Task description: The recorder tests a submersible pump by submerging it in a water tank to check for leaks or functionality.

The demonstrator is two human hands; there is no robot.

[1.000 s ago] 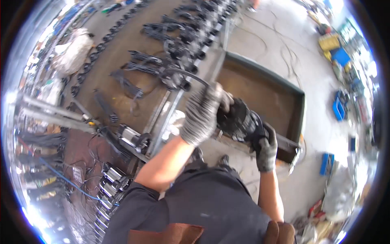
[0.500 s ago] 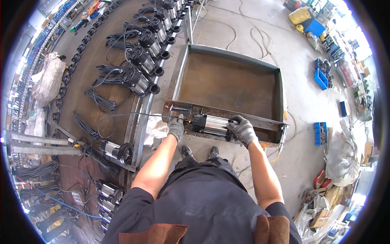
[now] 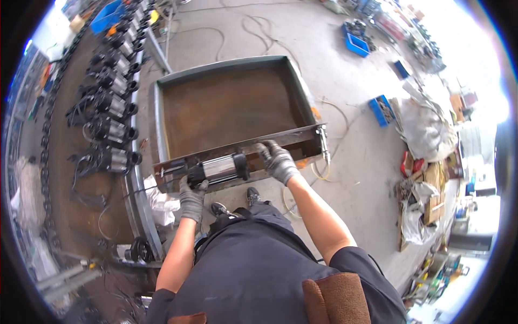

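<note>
A steel-bodied pump with black ends lies sideways on the metal beam across the front of a shallow green-walled tank with a rusty brown bottom. My left hand, in a grey knit glove, is closed at the pump's left end, beside a dark cable; what its fingers hold is hidden. My right hand, gloved alike, is off the pump, just right of its end, with fingers apart and slightly bent. A metal fitting sits at the beam's right end.
A conveyor bench along the left carries several pumps with coiled cables, edged by a metal rail. Hoses cross the concrete floor. Blue bins, white sacks and wooden boards lie at the right.
My right hand has let go of the pump and shifted away from it. The view has swung, bringing more of the tank and right-hand floor upright into the middle.
</note>
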